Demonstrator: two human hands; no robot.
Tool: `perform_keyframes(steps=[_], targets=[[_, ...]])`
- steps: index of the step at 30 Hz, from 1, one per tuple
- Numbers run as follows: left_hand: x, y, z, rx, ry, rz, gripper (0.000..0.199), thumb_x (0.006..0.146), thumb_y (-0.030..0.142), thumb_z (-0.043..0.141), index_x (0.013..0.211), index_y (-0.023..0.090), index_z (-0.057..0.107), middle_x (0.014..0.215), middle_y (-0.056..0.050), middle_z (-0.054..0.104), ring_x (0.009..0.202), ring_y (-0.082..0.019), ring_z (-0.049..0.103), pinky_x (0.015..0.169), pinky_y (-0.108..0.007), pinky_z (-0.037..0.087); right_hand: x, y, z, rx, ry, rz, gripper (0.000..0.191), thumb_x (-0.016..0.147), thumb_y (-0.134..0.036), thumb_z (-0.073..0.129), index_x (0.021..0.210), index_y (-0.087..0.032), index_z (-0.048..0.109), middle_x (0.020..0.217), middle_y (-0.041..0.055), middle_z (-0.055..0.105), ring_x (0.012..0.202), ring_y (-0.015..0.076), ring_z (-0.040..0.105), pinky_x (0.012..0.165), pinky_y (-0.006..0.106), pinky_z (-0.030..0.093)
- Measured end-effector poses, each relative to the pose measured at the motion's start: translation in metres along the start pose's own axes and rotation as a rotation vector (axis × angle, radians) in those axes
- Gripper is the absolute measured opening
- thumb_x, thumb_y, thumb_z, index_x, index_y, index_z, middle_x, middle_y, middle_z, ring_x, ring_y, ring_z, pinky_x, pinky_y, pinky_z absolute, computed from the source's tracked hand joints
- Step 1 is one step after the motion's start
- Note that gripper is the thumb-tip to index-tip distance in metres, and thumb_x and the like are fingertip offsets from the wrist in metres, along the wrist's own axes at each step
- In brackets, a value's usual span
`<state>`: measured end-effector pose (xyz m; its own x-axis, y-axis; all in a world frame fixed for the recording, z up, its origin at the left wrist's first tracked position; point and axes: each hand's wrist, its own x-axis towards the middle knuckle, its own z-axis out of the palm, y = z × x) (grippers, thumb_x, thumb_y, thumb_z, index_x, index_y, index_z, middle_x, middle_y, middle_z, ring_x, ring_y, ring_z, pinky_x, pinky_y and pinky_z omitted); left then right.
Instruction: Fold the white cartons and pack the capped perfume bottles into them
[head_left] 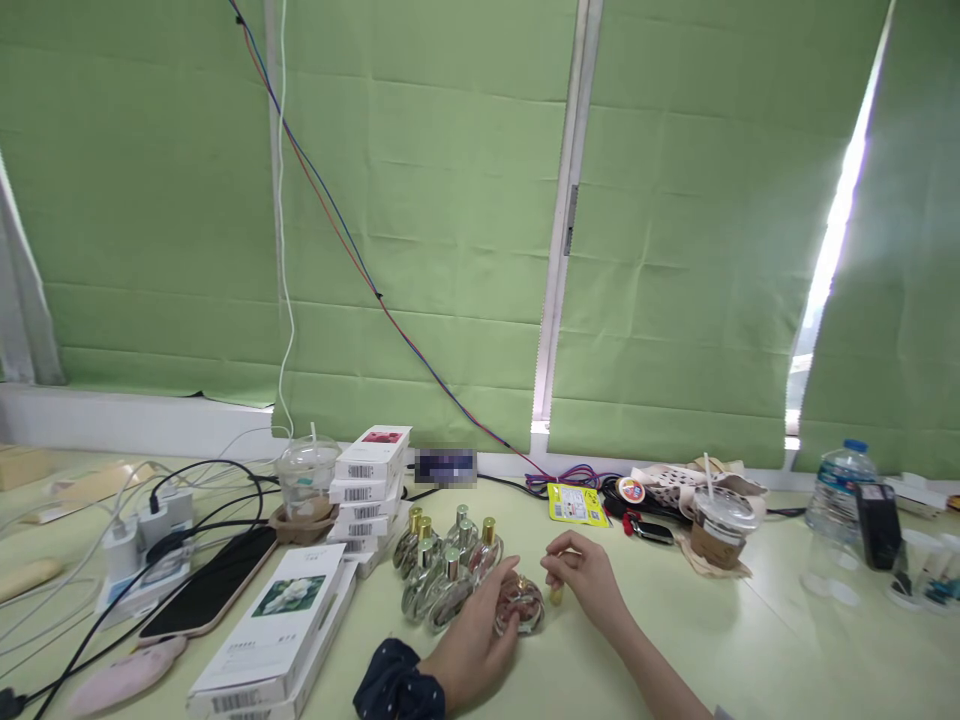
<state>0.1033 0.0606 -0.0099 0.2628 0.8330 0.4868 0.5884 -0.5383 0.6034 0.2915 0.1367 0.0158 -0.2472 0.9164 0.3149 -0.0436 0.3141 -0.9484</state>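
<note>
My left hand [480,630] is wrapped round a rounded glass perfume bottle [520,608] with a pinkish tint, low over the table. A small gold neck shows at its top, without a cap. Just right of it, my right hand [589,575] has its fingers curled together, and a small gold bottle cap [556,596] shows at the fingertips. Behind my left hand stands a cluster of several similar perfume bottles [450,590], upright, with gold or silvery-green caps.
Left of the bottles are a stack of white boxes [371,490], flat white boxes [274,620], a phone [214,585] and tangled cables. Behind my right hand lie a yellow packet [577,505] and black keys [649,528]. Farther right stand an iced-drink cup [720,530] and a water bottle [840,485].
</note>
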Motion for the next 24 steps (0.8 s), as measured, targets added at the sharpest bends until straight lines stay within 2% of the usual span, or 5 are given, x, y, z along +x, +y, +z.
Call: perform_keyframes(steps=[6, 10, 13, 19, 24], targets=[[0.001, 0.010, -0.002, -0.057, -0.003, 0.028, 0.059, 0.085, 0.006, 0.047, 0.139, 0.019, 0.030, 0.120, -0.012, 0.063, 0.112, -0.022, 0.060, 0.101, -0.040, 0.046, -0.009, -0.013, 0.012, -0.047, -0.168, -0.172, 0.027, 0.076, -0.044, 0.067, 0.082, -0.018, 0.072, 0.084, 0.0058, 0.064, 0.068, 0.0163, 0.060, 0.063, 0.030, 0.049], [0.001, 0.013, -0.003, -0.126, 0.001, 0.075, 0.061, 0.085, 0.003, 0.045, 0.141, 0.020, 0.029, 0.126, -0.012, 0.061, 0.119, -0.022, 0.057, 0.104, -0.038, 0.045, -0.012, -0.009, 0.018, -0.009, -0.226, -0.174, 0.018, 0.081, -0.035, 0.065, 0.089, -0.021, 0.058, 0.080, 0.0016, 0.059, 0.072, 0.0160, 0.058, 0.068, 0.030, 0.049], [0.002, 0.012, -0.004, -0.084, 0.011, 0.117, 0.062, 0.084, 0.002, 0.046, 0.141, 0.021, 0.031, 0.135, -0.013, 0.056, 0.124, -0.022, 0.054, 0.106, -0.038, 0.044, -0.013, -0.006, 0.021, -0.029, -0.233, -0.186, 0.017, 0.081, -0.030, 0.063, 0.088, -0.022, 0.050, 0.079, -0.0004, 0.056, 0.071, 0.0151, 0.056, 0.067, 0.029, 0.048], [0.000, 0.005, -0.002, -0.035, 0.016, 0.141, 0.060, 0.082, 0.002, 0.047, 0.137, 0.022, 0.038, 0.133, -0.012, 0.057, 0.123, -0.023, 0.055, 0.106, -0.039, 0.043, -0.014, -0.007, 0.024, -0.166, -0.249, -0.271, 0.019, 0.081, -0.017, 0.054, 0.098, -0.022, 0.048, 0.089, 0.0028, 0.059, 0.073, 0.0149, 0.056, 0.068, 0.029, 0.047], [0.000, 0.004, 0.000, -0.039, 0.021, 0.137, 0.060, 0.083, 0.002, 0.047, 0.138, 0.022, 0.035, 0.134, -0.012, 0.056, 0.123, -0.022, 0.054, 0.106, -0.038, 0.043, -0.014, -0.007, 0.025, -0.196, -0.238, -0.303, 0.020, 0.081, -0.015, 0.052, 0.100, -0.022, 0.048, 0.084, 0.0011, 0.058, 0.069, 0.0137, 0.053, 0.066, 0.028, 0.046]])
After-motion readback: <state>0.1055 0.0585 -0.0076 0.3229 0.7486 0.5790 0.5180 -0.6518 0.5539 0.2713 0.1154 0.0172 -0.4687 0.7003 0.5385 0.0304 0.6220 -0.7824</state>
